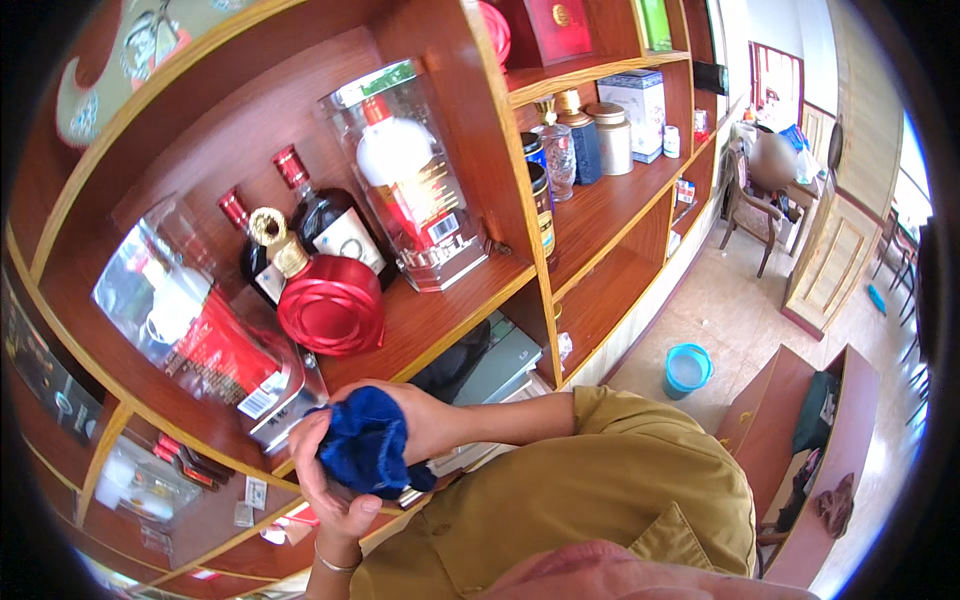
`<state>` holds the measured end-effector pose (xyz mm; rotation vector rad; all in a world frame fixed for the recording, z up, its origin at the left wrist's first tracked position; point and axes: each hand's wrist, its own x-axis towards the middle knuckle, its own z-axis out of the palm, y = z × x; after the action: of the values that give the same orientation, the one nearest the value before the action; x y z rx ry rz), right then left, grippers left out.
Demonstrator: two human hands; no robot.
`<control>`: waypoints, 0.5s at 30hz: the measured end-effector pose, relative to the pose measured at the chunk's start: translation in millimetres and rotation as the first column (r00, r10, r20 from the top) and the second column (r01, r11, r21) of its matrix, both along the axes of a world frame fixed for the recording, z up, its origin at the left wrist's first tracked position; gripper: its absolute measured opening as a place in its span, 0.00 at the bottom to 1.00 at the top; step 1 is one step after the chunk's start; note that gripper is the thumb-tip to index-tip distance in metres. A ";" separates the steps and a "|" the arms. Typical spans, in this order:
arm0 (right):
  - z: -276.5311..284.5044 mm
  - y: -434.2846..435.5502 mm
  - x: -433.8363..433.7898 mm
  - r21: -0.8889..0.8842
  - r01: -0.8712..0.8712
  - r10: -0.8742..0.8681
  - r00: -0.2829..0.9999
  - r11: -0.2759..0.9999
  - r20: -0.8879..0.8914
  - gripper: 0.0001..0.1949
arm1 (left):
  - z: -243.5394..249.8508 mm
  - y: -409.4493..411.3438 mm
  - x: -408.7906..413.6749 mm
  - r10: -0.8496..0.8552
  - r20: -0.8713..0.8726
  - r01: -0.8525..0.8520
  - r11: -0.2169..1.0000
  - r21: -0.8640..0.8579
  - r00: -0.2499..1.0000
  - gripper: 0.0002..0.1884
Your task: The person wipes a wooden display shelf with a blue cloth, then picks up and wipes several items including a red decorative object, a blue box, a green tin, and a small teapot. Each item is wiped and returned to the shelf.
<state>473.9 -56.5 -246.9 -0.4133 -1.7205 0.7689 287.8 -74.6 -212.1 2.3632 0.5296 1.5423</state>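
A crumpled dark blue cloth (363,441) is bunched between my two hands in front of a wooden display shelf. My left hand (324,472), with a bracelet at its wrist, curls its fingers and thumb about the near side of the cloth. From the other side, my right hand (429,420) grips it; the cloth hides part of those fingers. Just beyond stands a red round bottle (330,304) with a gold ring-shaped top. Clear display boxes with white and red bottles flank it, one at left (202,330) and one at right (409,176). Dark bottles (337,217) with red caps stand behind.
Jars and boxes (611,135) line the neighbouring shelf. Folders (499,364) lie in the compartment below. A turquoise bucket (687,371) stands on the tiled floor, near an open wooden cabinet (772,420). Farther off, a person (772,161) is beside an armchair (750,214).
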 end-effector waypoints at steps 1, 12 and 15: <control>-4.5 -3.6 8.9 -0.070 -0.047 0.046 0.999 0.996 -0.024 0.42 | 2.5 1.7 0.9 0.001 -0.007 -0.001 1.000 -0.022 1.000 0.40; -18.9 3.2 121.9 0.062 0.291 -0.241 0.880 0.955 -0.409 0.41 | 78.4 64.9 73.6 0.493 -0.053 -0.448 0.826 0.341 0.868 0.44; -8.0 14.4 132.3 0.129 0.294 -0.244 0.921 0.947 -0.305 0.39 | 92.3 74.6 84.3 0.518 -0.155 -0.489 0.851 0.191 0.841 0.47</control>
<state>606.2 -42.2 -254.9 -0.3894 -1.4079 0.4490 372.1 0.0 -119.8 2.6501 1.2144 1.5849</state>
